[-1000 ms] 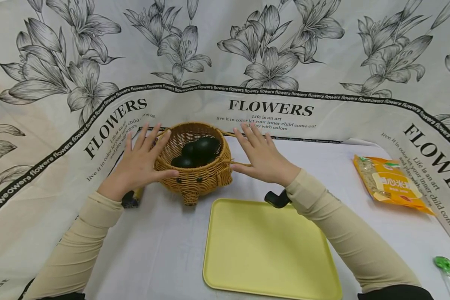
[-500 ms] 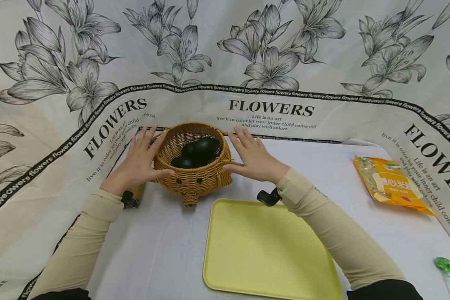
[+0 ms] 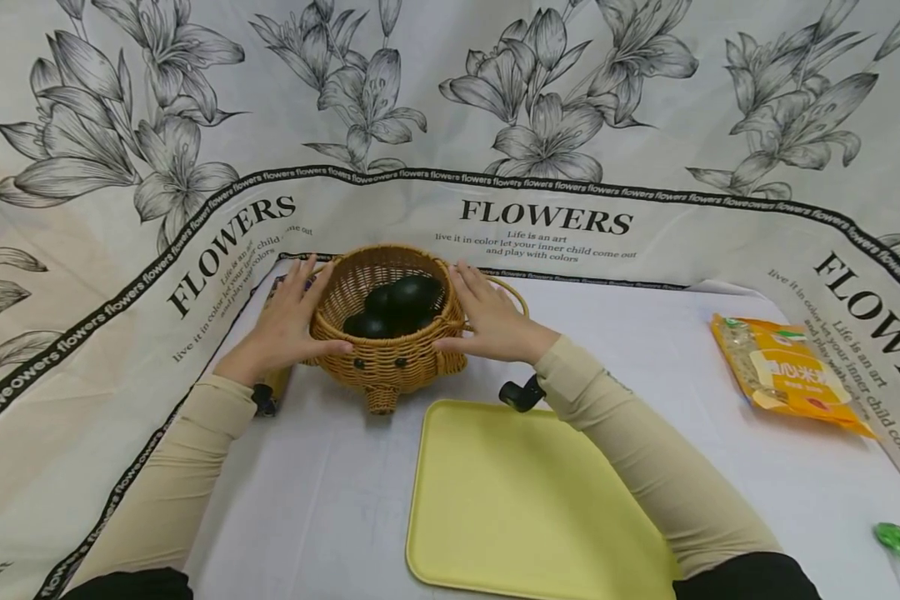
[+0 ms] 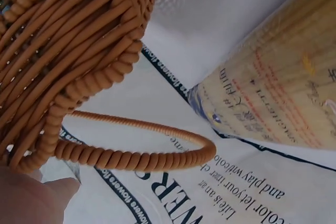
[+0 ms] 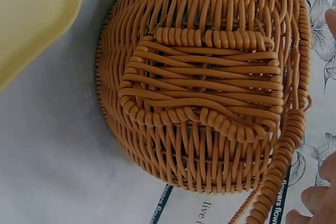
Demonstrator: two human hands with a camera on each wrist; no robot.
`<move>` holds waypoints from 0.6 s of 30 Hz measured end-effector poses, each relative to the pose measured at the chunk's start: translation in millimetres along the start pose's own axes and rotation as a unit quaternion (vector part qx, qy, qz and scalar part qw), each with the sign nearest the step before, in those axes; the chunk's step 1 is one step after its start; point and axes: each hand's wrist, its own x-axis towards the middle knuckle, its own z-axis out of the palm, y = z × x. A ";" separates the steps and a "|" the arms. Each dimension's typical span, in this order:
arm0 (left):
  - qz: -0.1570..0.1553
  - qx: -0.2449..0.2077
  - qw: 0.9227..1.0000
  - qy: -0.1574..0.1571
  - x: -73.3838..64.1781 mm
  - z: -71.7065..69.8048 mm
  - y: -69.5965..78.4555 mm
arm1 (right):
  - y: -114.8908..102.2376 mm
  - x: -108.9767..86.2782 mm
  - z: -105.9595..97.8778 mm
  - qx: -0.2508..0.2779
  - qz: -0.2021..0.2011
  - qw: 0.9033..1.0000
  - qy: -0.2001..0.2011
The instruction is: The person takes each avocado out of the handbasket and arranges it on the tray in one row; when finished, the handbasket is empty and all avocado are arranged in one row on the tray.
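A woven wicker basket (image 3: pixel 378 358) with an animal face stands at the back of the table. Several dark green, smooth oval fruits (image 3: pixel 414 296) lie inside it. My left hand (image 3: pixel 287 321) is at the basket's left side with fingers extended and thumb along the front. On the opposite side, my right hand (image 3: pixel 491 323) has its fingers stretched toward the rim and its thumb near the basket's ear. The left wrist view shows the looped handle (image 4: pixel 136 159) beside a finger. In the right wrist view the woven ear (image 5: pixel 205 85) faces the camera, fingertips at the right edge.
A yellow tray (image 3: pixel 525 500) lies in front of the basket. To the left stands a clear pack of noodles (image 4: pixel 268 87), partly hidden by my left arm in the head view. An orange food bag (image 3: pixel 795 375) and a green lollipop (image 3: pixel 894 540) lie at the right.
My right hand has moved left, in to the basket's side, and my left hand has shifted slightly right toward it. The basket and fruits stay in place.
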 end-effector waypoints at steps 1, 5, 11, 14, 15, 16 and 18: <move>-0.004 -0.001 1.000 -0.002 1.1 1.4 -0.6 | -0.1 0.9 0.7 0.006 0.001 1.000 -0.004; -0.007 -0.035 0.999 0.000 4.1 6.7 -3.8 | 3.4 5.4 4.9 0.041 0.003 0.999 -0.016; 0.013 -0.082 0.997 0.002 5.7 10.5 -4.7 | 7.1 10.4 15.9 0.065 -0.001 0.997 -0.033; 0.015 -0.088 0.996 0.005 5.7 11.4 -5.6 | 6.6 11.3 17.6 0.076 -0.004 0.996 -0.036; 0.014 -0.090 0.996 0.007 5.4 11.5 -6.0 | 6.4 11.6 17.6 0.081 -0.003 0.996 -0.036; 0.015 -0.091 0.996 0.009 5.2 11.6 -6.3 | 6.3 11.9 17.6 0.084 -0.002 0.996 -0.038; 0.014 -0.095 0.995 0.012 4.9 11.8 -7.1 | 6.0 12.8 17.3 0.090 -0.003 0.995 -0.039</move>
